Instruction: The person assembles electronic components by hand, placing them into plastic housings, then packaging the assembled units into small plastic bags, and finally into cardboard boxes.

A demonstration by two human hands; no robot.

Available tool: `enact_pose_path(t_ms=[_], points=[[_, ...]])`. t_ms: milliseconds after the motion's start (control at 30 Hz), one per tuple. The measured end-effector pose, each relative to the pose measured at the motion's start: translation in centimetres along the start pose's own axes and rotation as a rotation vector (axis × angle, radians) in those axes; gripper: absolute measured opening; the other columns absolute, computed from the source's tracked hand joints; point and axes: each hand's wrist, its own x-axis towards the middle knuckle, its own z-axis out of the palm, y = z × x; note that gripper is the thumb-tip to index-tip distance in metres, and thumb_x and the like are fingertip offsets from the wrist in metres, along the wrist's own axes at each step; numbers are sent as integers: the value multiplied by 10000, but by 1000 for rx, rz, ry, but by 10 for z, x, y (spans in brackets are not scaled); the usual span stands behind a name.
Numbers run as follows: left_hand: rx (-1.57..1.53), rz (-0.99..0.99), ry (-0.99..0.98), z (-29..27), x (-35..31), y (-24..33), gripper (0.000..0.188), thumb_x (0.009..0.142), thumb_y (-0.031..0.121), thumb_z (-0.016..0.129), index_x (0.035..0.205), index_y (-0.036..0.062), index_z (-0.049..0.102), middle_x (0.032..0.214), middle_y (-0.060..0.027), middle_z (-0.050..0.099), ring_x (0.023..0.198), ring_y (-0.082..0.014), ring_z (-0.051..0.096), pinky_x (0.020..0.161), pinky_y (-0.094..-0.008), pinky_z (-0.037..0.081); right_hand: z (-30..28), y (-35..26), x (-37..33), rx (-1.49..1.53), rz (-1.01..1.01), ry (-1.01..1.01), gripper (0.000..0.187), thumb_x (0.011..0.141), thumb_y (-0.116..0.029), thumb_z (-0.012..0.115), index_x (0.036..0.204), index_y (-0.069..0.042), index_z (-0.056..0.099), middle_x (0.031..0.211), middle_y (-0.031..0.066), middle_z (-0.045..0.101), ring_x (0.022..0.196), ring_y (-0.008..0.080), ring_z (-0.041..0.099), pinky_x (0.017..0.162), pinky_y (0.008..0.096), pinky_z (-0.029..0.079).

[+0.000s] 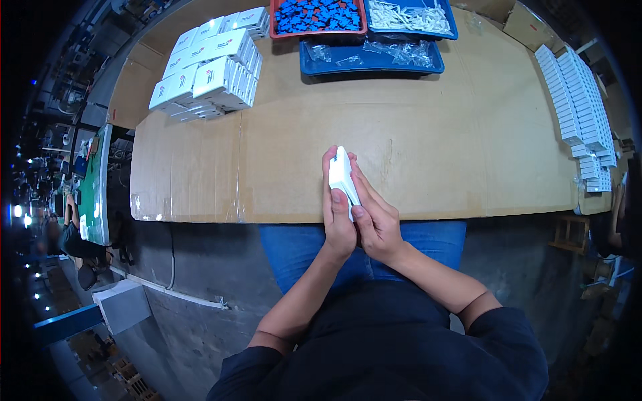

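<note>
Between my two hands, above the near edge of the cardboard-covered table (321, 147), is a small white box (340, 168). My left hand (338, 220) wraps its left side, with the thumb lying along the near part. From the right, my right hand (380, 220) presses against the box, its fingers stretched along that side and its thumb near the close end. The box points away from me, slightly tilted. Its lower part is hidden by my palms and thumbs.
White boxes (214, 73) are stacked at the far left. A red tray (319, 35) holds blue pieces; beside it, a blue tray (457, 30) holds white pieces. Another blue tray (371, 69) contains clear plastic bags. Small white boxes (575, 100) stand in tall stacks at right. A person (80, 237) sits far left.
</note>
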Motion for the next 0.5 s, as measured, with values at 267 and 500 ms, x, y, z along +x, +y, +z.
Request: enact_pose_path(t_ms=[267, 500], points=[[-134, -34, 38, -1, -7, -2, 839, 1076, 629, 394, 1639, 43, 184, 1538, -189, 441, 1466, -294, 400, 1245, -427, 260, -3, 4, -4, -18, 8, -81, 492, 1054, -80, 531, 1511, 92, 468, 1611, 322, 385, 1504, 424, 403, 1189, 437, 396], [43, 68, 29, -18, 8, 4, 969, 960, 595, 530, 1639, 4, 172, 1598, -245, 358, 1504, -343, 331, 1257, -475, 213, -1, 7, 15, 397, 281, 54, 476, 1097, -222, 521, 1469, 75, 517, 1537, 222, 509, 1430, 323, 502, 1177, 403, 405]])
